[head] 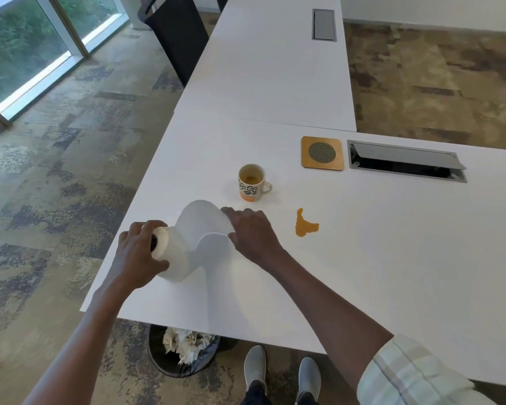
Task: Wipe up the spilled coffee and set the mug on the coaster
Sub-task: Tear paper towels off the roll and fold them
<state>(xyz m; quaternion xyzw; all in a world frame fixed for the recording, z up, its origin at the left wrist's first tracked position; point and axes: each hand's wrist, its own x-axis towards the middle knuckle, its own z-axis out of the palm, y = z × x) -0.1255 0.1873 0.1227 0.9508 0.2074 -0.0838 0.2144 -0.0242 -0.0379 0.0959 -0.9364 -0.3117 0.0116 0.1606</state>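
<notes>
A paper towel roll [174, 255] lies on its side near the left edge of the white table [392, 258]. My left hand [139, 254] grips the roll's end. My right hand [251, 229] pinches the loose sheet [205, 222] pulled out from the roll. A brown coffee spill [304, 225] sits on the table to the right of my right hand. Behind it stands a cream and orange mug [251, 182], upright, with some coffee inside. A square wooden coaster [322, 153] with a round mesh centre lies farther back to the right.
An open cable hatch [406, 162] is sunk in the table right of the coaster. A bin [181, 352] with crumpled paper stands under the table's near edge by my shoes. A second table, a black chair [178, 39] and windows are farther off.
</notes>
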